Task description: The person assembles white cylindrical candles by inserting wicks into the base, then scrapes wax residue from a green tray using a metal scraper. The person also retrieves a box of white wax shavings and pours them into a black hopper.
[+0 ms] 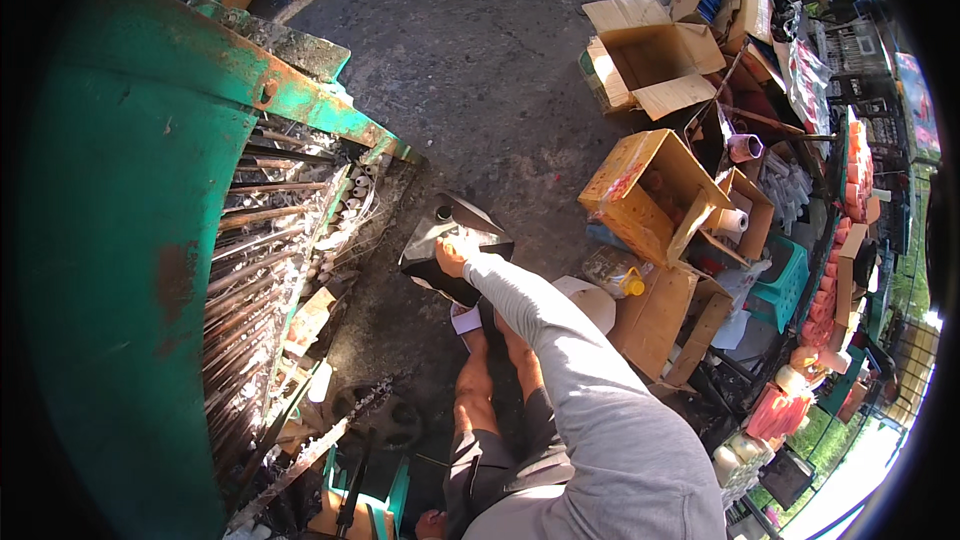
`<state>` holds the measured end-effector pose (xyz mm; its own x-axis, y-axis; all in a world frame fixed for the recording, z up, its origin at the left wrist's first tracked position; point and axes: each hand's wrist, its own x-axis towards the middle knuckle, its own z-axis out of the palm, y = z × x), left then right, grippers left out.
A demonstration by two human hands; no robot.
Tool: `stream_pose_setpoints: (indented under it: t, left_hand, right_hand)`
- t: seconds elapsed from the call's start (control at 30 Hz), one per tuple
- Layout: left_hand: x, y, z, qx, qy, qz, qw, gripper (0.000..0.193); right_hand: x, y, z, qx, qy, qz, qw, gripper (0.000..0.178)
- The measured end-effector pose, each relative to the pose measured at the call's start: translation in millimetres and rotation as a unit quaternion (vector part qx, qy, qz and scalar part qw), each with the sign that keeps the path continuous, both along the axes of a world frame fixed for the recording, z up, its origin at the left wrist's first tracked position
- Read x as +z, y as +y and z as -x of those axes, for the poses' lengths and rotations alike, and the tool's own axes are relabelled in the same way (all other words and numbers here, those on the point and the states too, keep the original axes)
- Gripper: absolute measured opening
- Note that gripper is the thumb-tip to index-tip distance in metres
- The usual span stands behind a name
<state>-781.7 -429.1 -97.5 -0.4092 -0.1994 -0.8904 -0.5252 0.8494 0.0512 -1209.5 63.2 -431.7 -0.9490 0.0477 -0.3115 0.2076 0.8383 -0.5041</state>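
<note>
My right hand point(455, 253) reaches down in a grey sleeve, its fingers closed on the top of a dark boxy canister point(484, 240) with a round cap-like part near its far edge. The grip itself is partly covered by the hand. The canister is just in front of my feet, by the dark floor. Low in the picture, beside my left thigh, a small part of my left hand point(431, 524) shows; its fingers are too cut off to read.
A large green metal machine point(130, 240) with rows of rods point(262, 270) fills the left. Open cardboard boxes point(650, 190) and a clear jug with a yellow cap point(615, 273) crowd the right, near a teal plastic stool point(783, 280). A green-edged stool point(365, 495) stands at lower left.
</note>
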Motion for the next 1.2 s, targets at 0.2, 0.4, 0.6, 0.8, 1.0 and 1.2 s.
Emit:
stream_pose_setpoints:
  t: [0.2,0.4,0.6,0.8,1.0,1.2]
  left_hand:
    - [12.2,43.3,93.7,-0.026,0.009,0.018,0.999,0.021]
    - [19.9,81.3,183.4,-0.103,0.050,0.039,0.993,0.022]
    - [-14.5,105.3,253.8,-0.062,0.200,-0.015,0.978,0.024]
    - [-44.4,191.9,331.7,-0.055,0.147,-0.025,0.987,0.021]
    - [-36.1,313.3,418.7,-0.030,0.120,-0.046,0.991,0.015]
    - [-52.9,417.7,509.0,0.306,0.126,-0.082,0.940,0.010]
  right_hand:
    - [38.3,31.2,-19.9,0.018,0.048,-0.160,0.986,0.027]
    - [177.1,149.6,19.7,0.056,0.132,-0.095,0.985,0.027]
    - [313.0,247.6,95.4,-0.072,0.143,-0.012,0.987,0.030]
    - [394.5,342.1,185.2,-0.061,0.012,-0.019,0.998,0.034]
    - [453.2,426.6,279.9,-0.062,-0.004,-0.053,0.997,0.040]
    - [484.3,487.8,409.3,-0.053,0.101,-0.028,0.993,0.036]
